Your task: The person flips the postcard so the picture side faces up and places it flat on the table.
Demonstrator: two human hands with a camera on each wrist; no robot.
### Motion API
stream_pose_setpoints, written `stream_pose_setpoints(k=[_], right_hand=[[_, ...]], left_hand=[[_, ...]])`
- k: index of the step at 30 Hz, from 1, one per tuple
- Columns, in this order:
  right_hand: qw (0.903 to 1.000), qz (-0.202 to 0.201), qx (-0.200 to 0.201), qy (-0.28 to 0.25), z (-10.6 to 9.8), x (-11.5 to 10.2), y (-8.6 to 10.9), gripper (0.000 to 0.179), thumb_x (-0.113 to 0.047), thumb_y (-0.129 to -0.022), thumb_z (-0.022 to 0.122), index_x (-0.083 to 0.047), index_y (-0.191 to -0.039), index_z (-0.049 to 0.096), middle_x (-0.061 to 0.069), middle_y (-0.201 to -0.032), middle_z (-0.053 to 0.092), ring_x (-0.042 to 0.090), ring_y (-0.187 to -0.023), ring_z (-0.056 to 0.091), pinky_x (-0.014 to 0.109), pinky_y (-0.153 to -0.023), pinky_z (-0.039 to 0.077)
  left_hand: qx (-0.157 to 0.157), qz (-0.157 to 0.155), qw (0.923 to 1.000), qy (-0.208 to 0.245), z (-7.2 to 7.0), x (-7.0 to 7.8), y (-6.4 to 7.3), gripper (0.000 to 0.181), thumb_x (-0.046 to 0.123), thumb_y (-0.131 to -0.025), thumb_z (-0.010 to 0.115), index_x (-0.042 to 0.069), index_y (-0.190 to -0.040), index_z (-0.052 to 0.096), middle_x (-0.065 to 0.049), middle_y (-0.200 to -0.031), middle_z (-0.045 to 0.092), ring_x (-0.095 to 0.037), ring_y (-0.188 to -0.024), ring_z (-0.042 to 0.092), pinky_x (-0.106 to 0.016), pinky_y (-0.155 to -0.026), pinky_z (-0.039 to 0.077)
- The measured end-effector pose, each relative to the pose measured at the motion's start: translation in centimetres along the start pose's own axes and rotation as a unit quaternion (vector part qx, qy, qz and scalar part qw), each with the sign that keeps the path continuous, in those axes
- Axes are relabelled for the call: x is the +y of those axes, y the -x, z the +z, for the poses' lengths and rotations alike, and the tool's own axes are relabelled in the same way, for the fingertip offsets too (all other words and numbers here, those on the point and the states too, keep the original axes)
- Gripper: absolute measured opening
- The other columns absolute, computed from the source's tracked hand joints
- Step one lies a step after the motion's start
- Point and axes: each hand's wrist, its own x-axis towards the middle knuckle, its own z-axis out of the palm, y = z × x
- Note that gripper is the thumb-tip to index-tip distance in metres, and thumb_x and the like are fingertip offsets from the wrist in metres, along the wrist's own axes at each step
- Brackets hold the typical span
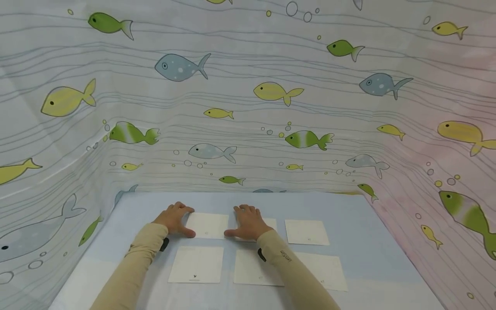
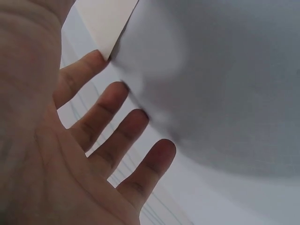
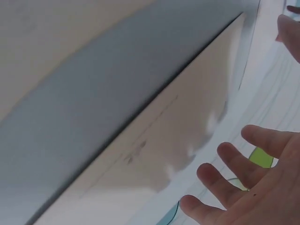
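Observation:
A white square card [image 1: 207, 225] lies flat in the back row, between my two hands. My left hand [image 1: 174, 219] is at its left edge, thumb low and fingers high, spread and loosely bent. In the left wrist view, one fingertip [image 2: 97, 57] meets the corner of a pale card [image 2: 105, 21]. My right hand [image 1: 249, 223] is at the card's right edge, covering much of the neighbouring card [image 1: 270, 225]. In the right wrist view, its fingers [image 3: 211, 178] are spread above a card [image 3: 154, 140] with a faint printed mark. Neither hand grips anything.
More white cards lie on the pale blue table [image 1: 310, 206]: one at back right [image 1: 307, 232], and in front a left one [image 1: 196, 265], a middle one [image 1: 255, 268] and a right one [image 1: 329, 271] partly under my right forearm. A fish-patterned sheet [image 1: 240, 129] encloses the table.

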Motion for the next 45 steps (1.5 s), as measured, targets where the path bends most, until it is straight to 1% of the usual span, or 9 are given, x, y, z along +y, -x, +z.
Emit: stream_pose_setpoints(k=[8,14,18,22,26,30,34,39,45], right_hand=[[0.9992,0.012,-0.009,0.037,1.2,-1.0,-0.9,0.098,-0.071,-0.077,0.075,-0.012,-0.15,0.048,0.015,-0.151,0.044,0.038,-0.138,0.04,0.057,-0.113,0.03],[0.9993,0.014,-0.009,0.032,1.1,-1.5,-1.0,0.086,-0.066,-0.076,0.078,-0.017,-0.143,0.057,0.014,-0.15,0.044,0.038,-0.138,0.04,0.057,-0.113,0.029],[0.9997,0.016,0.003,0.021,1.4,-1.5,-1.0,0.086,-0.064,-0.075,0.081,-0.015,-0.142,0.057,0.015,-0.15,0.045,0.038,-0.138,0.04,0.057,-0.114,0.029],[0.9995,0.015,0.024,0.01,1.6,-1.6,-0.8,0.088,-0.061,-0.072,0.085,-0.013,-0.141,0.057,0.016,-0.147,0.047,0.038,-0.136,0.042,0.057,-0.113,0.03],[0.9989,0.018,0.043,0.008,1.6,-2.0,-0.6,0.089,-0.058,-0.071,0.088,-0.012,-0.14,0.057,0.015,-0.146,0.049,0.038,-0.135,0.043,0.055,-0.113,0.031],[0.9982,0.019,0.056,0.004,1.7,-2.4,-0.4,0.088,-0.055,-0.071,0.089,-0.011,-0.139,0.056,0.014,-0.142,0.05,0.035,-0.132,0.045,0.053,-0.112,0.033],[0.9977,0.018,0.065,0.005,2.0,-2.5,-0.3,0.088,-0.054,-0.071,0.089,-0.012,-0.14,0.054,0.012,-0.14,0.051,0.032,-0.129,0.047,0.048,-0.11,0.037],[0.9963,0.005,0.086,0.008,2.5,-2.4,-0.3,0.089,-0.053,-0.071,0.09,-0.012,-0.141,0.052,0.012,-0.136,0.052,0.03,-0.125,0.05,0.045,-0.107,0.041],[0.9946,-0.002,0.102,0.021,2.7,-2.5,-0.2,0.091,-0.053,-0.071,0.09,-0.013,-0.142,0.05,0.012,-0.133,0.051,0.029,-0.12,0.052,0.044,-0.103,0.045]], left_hand=[[0.017,0.0,0.9997,0.017,0.1,1.0,0.6,0.092,0.05,-0.063,0.094,0.007,-0.137,0.06,-0.022,-0.133,0.051,-0.045,-0.118,0.052,-0.063,-0.098,0.041],[0.037,0.001,0.9989,0.028,0.6,0.6,0.8,0.094,0.049,-0.063,0.094,0.007,-0.139,0.058,-0.024,-0.138,0.051,-0.046,-0.122,0.052,-0.063,-0.1,0.04],[0.043,0.002,0.9988,0.023,0.7,0.8,1.2,0.096,0.051,-0.064,0.093,0.006,-0.141,0.056,-0.026,-0.138,0.052,-0.048,-0.122,0.052,-0.063,-0.1,0.041],[0.053,-0.016,0.9984,0.009,0.7,1.1,1.7,0.1,0.056,-0.066,0.09,0.005,-0.144,0.054,-0.027,-0.139,0.051,-0.049,-0.123,0.051,-0.063,-0.098,0.042],[0.09,-0.042,0.995,0.012,0.5,1.6,2.0,0.09,0.053,-0.075,0.086,0.001,-0.142,0.055,-0.028,-0.128,0.057,-0.047,-0.114,0.055,-0.061,-0.088,0.048],[0.118,-0.084,0.988,0.054,0.3,1.5,2.4,0.068,0.043,-0.088,0.077,0.001,-0.138,0.058,-0.014,-0.104,0.066,-0.03,-0.087,0.063,-0.046,-0.069,0.052],[0.101,-0.118,0.9805,0.121,0.2,1.3,2.6,0.057,0.039,-0.096,0.067,0.0,-0.136,0.059,-0.001,-0.084,0.069,-0.017,-0.067,0.057,-0.034,-0.059,0.044],[0.081,-0.131,0.9654,0.211,0.3,1.3,2.7,0.05,0.035,-0.1,0.063,-0.002,-0.133,0.061,0.002,-0.074,0.07,-0.016,-0.061,0.059,-0.033,-0.063,0.043],[0.084,-0.125,0.9575,0.246,1.0,0.9,2.6,0.042,0.03,-0.101,0.062,-0.002,-0.128,0.063,0.003,-0.075,0.071,-0.014,-0.062,0.064,-0.034,-0.073,0.046]])
